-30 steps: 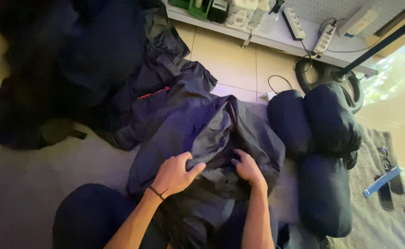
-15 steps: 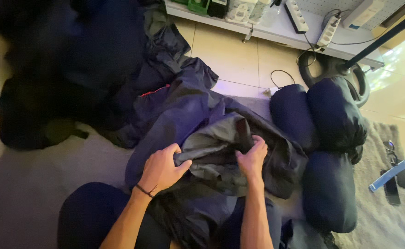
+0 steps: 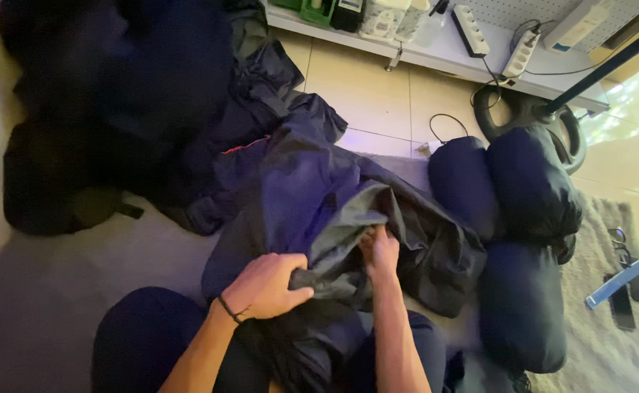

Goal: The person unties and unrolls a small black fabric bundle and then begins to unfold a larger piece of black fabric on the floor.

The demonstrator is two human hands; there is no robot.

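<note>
Flanking the gripped dark jacket (image 3: pixel 319 211): stuffed navy sacks (image 3: pixel 523 240), heaped garments (image 3: pixel 130 94).

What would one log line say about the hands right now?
left hand: grips dark jacket fold | right hand: tucked into the fabric | three stuffed dark sacks lie to the right | floor

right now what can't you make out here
- Right hand, head view: fingertips buried in the jacket folds.
- Left hand: its palm faces down into the cloth.
- Dark pile, top left: blurred, no seams readable.
- Shelf: cut by the top edge.
</note>
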